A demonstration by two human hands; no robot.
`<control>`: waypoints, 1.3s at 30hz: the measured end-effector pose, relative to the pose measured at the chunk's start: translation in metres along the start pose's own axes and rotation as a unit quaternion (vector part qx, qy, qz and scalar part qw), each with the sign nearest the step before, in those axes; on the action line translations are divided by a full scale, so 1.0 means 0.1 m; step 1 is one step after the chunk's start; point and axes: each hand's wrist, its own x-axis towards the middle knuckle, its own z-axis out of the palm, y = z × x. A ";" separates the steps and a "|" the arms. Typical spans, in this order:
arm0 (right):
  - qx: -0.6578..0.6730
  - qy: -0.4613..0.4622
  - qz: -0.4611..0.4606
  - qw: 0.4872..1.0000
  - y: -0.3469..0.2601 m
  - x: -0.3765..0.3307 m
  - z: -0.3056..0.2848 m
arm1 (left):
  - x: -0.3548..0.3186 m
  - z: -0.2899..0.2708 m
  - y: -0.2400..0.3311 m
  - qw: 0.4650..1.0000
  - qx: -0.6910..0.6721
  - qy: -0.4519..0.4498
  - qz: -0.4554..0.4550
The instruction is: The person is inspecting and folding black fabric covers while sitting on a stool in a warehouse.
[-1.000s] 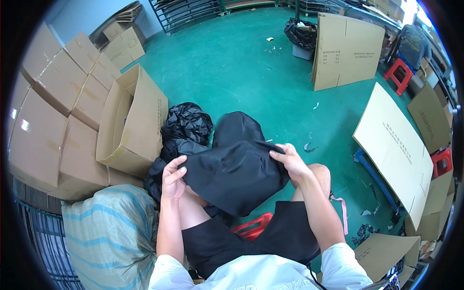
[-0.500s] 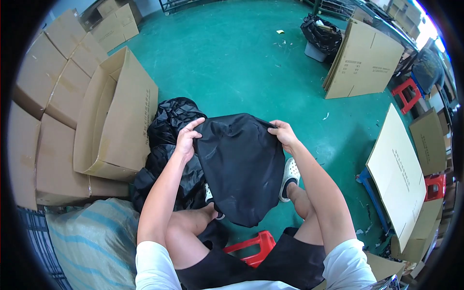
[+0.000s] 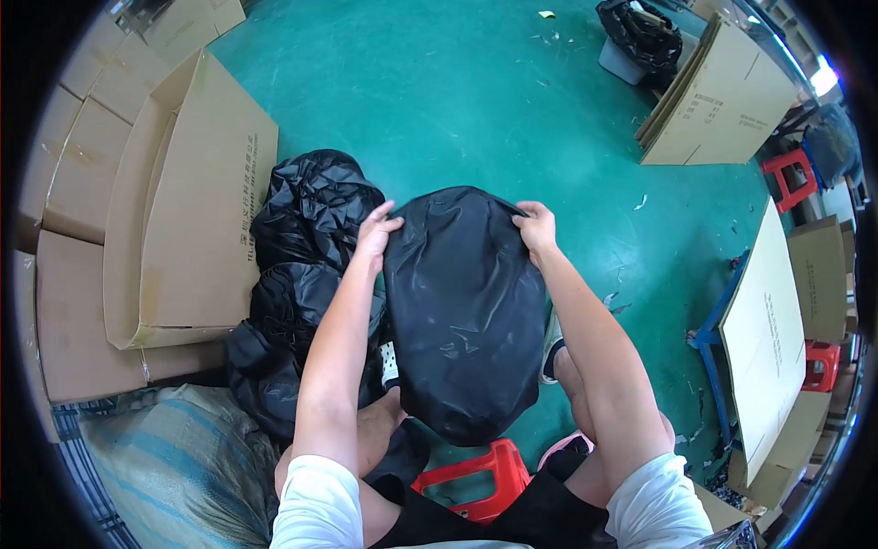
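A black, smooth fabric cover (image 3: 465,320) with a rounded lower end hangs between my knees. My left hand (image 3: 375,238) pinches its upper left corner between thumb and fingers. At the upper right corner, my right hand (image 3: 538,227) grips the edge the same way. The cover is stretched between both hands, with creases running down from the top and a few pale marks low on its front. Beside my left forearm lies a heap of crumpled black fabric (image 3: 315,220), partly hidden by that arm.
Left of the heap stands an open carton (image 3: 206,210) against stacked boxes, with a striped woven sack (image 3: 174,457) nearer me. A red stool (image 3: 494,480) is between my legs. To the right are a cardboard sheet (image 3: 764,339) on a blue frame and upright flattened cartons (image 3: 722,105).
The cover has been drawn out longer and fuller, its top edge higher in view. Both hands keep hold of its corners. The whole view has shifted slightly.
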 end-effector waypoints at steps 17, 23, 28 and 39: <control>0.166 -0.071 0.230 0.956 0.62 -1.37 -0.81 | -1.53 -0.50 -0.53 0.986 -0.081 0.058 -0.133; 0.164 -0.032 0.251 0.954 0.87 -2.27 -1.00 | -2.55 -0.41 -0.82 0.974 -0.122 0.035 -0.189; 0.122 -0.038 0.244 0.961 1.22 -2.79 -1.15 | -3.16 -0.33 -1.21 0.970 -0.172 0.053 -0.163; 0.176 0.041 0.262 0.948 1.53 -3.38 -1.03 | -3.77 -0.16 -2.14 0.894 -0.380 0.141 -0.191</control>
